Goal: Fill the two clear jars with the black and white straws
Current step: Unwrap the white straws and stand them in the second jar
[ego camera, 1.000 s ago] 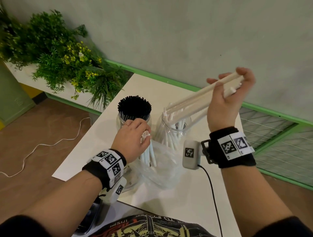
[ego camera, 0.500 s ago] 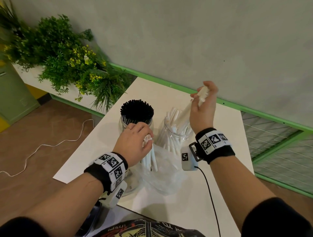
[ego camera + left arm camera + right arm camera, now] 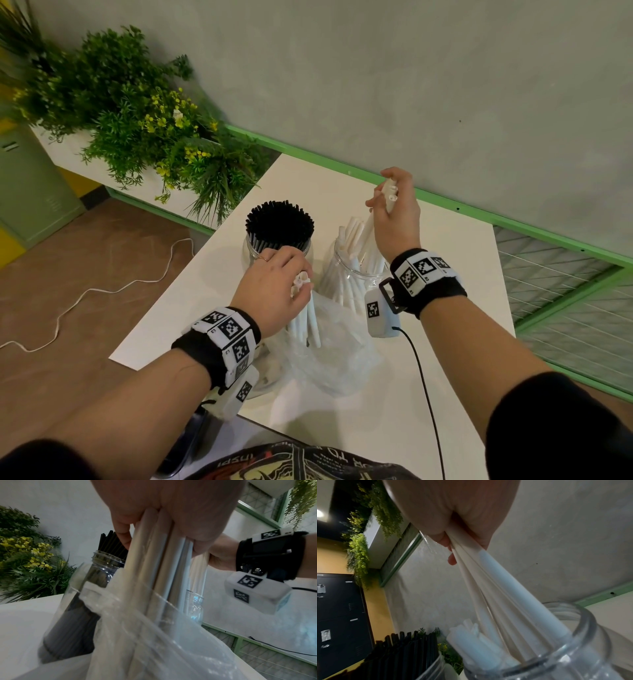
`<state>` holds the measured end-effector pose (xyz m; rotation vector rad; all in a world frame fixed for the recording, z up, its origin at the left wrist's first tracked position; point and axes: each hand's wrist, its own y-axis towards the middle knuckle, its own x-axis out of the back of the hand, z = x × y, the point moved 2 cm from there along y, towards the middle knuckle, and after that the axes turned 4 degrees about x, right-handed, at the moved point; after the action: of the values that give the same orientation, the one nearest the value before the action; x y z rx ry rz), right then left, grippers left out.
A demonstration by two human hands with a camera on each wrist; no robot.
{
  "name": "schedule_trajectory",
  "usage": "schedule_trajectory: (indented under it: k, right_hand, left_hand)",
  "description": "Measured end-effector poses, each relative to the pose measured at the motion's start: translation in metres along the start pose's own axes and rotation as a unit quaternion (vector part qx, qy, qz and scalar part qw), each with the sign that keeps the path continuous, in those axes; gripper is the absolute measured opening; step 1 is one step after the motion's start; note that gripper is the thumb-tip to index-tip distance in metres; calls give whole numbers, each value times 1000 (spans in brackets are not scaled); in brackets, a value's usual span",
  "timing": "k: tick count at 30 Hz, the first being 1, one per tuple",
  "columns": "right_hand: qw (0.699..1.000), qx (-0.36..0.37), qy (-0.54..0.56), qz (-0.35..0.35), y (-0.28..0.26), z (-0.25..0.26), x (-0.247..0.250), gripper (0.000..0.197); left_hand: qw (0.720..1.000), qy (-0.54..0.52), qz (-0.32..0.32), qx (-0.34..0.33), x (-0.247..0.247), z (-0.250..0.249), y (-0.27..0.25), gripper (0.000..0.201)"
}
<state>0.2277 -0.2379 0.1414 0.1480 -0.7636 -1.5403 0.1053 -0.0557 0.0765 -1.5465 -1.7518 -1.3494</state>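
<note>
Two clear jars stand side by side on the white table. The left jar is packed with black straws. The right jar holds several white straws. My right hand grips a bunch of white straws near their tops, their lower ends inside the right jar's mouth. My left hand holds another bunch of white straws upright in a clear plastic bag in front of the jars.
A planter of green plants with yellow flowers stands to the left of the table. A grey wall with a green rail runs behind. A white cord lies on the brown floor. A black cable trails from my right wrist camera.
My right hand swung its white straws from nearly level to upright and lowered them into the right jar. The left hand stayed on the bunch in the bag.
</note>
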Motion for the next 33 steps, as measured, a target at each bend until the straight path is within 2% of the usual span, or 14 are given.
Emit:
schedule_trajectory:
  k: [4, 10, 12, 14, 16, 19, 20, 22, 24, 26, 29, 33]
  right_hand:
    - [996, -38, -56, 55, 4, -18, -4, 21]
    - [995, -45, -80, 35, 0, -25, 8, 26]
    - [992, -16, -114, 44, -3, -22, 12, 25]
    - [987, 35, -152, 44, -7, -18, 15, 33]
    - [973, 94, -209, 19, -10, -12, 18, 38]
    - [947, 189, -257, -32, -15, 5, 21, 27]
    - [943, 217, -250, -28, -18, 10, 20, 21]
    - [942, 243, -228, 45, -29, 17, 16, 12]
    - [936, 201, -243, 160, -42, 15, 8, 14]
    - [916, 119, -297, 243, -52, 4, 0, 28]
    - [894, 44, -343, 285, -57, -9, -9, 46]
    - [878, -1, -368, 307, -53, -20, -15, 41]
  left_hand:
    - [1000, 0, 2, 6, 0, -1, 0, 19]
    - [1000, 2, 4, 5, 1, 0, 0, 18]
    - [1000, 3, 3, 5, 2, 0, 0, 18]
    - [1000, 2, 0, 4, 2, 0, 0, 18]
    - [1000, -2, 3, 0, 2, 0, 0, 18]
    - [1000, -2, 13, -2, 0, 2, 1, 19]
    - [1000, -2, 14, -1, 0, 2, 1, 19]
    - [1000, -2, 13, 0, 0, 3, 0, 20]
    - [1000, -2, 11, 0, 0, 2, 0, 20]
    - [1000, -1, 11, -2, 0, 2, 0, 20]
    - [1000, 0, 12, -2, 0, 2, 0, 19]
    - [1000, 0, 12, 1, -1, 2, -1, 18]
